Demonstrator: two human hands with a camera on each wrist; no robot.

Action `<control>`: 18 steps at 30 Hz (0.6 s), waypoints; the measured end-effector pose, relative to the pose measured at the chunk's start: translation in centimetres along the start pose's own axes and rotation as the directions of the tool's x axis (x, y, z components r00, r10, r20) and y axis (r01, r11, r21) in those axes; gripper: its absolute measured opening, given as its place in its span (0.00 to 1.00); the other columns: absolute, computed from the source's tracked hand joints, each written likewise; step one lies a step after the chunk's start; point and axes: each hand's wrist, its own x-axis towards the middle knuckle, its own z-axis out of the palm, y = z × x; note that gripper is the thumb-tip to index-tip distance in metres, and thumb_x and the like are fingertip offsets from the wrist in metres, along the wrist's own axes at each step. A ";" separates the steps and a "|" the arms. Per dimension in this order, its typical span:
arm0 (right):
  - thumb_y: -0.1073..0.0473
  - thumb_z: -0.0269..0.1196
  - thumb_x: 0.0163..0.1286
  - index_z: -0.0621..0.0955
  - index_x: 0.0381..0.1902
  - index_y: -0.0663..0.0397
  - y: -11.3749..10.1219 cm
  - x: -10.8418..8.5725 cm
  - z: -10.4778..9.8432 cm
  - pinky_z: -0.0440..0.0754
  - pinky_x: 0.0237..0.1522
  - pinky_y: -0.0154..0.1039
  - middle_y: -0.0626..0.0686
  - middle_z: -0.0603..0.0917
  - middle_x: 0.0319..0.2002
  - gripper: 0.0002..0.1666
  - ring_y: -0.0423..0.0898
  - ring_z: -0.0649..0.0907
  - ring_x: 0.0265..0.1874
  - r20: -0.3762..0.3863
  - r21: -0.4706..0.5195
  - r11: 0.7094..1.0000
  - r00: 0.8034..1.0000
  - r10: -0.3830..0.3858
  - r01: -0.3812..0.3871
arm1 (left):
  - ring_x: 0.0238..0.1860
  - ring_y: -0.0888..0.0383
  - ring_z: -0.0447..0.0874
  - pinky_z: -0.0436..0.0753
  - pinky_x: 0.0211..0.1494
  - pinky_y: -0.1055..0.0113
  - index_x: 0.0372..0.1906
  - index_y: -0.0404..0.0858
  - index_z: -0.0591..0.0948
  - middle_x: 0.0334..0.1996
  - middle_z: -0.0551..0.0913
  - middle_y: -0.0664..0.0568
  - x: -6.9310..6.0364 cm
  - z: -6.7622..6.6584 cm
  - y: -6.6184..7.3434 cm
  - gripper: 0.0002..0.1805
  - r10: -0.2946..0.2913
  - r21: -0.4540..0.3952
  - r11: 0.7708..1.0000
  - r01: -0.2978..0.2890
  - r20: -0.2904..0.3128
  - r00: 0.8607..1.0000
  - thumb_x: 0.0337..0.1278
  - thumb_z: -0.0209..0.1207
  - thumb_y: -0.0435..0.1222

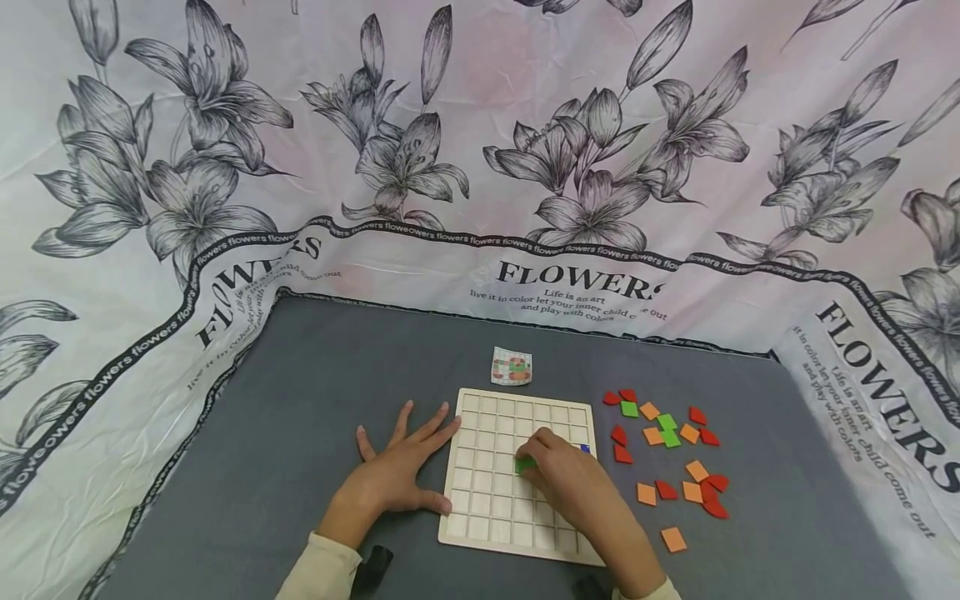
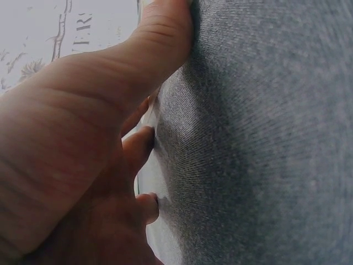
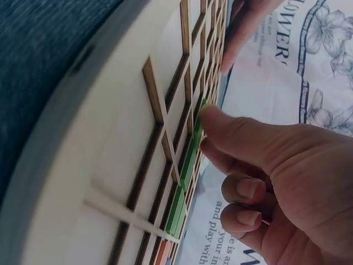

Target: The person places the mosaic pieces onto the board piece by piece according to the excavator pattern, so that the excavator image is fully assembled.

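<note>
A pale wooden grid board (image 1: pixel 480 528) lies on the grey cloth. My left hand (image 1: pixel 397 475) rests beside its left edge, fingers spread, the thumb and a fingertip touching the rim. In the left wrist view the left thumb (image 2: pixel 160 38) lies against the cloth. Over the middle of the board, my right hand (image 1: pixel 566 475) pinches a green square tile (image 1: pixel 523 465) between thumb and fingers. The right wrist view shows another green tile (image 3: pixel 176 212) and an orange-red piece (image 3: pixel 161 253) set in the grid. A blue piece (image 1: pixel 585 448) shows near the board's right edge.
Right of the board lie scattered orange squares (image 1: pixel 673 539), red curved pieces (image 1: pixel 716 507) and green squares (image 1: pixel 629 409). A small printed pattern card (image 1: pixel 512 367) lies behind the board. A flower-printed curtain (image 1: pixel 570 283) borders the grey table cloth (image 1: pixel 360 358).
</note>
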 end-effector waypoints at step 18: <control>0.54 0.73 0.72 0.87 0.52 0.52 4.2 -2.0 -3.3 0.77 0.26 0.34 0.46 0.85 0.43 0.14 0.38 0.80 0.29 -0.064 0.065 0.977 0.976 0.206 -0.202 | 0.86 0.39 0.26 0.20 0.63 0.14 0.85 0.63 0.58 0.86 0.48 0.64 0.0 0.1 0.1 0.66 -0.015 0.012 1.000 0.014 0.012 1.000 0.37 0.80 0.61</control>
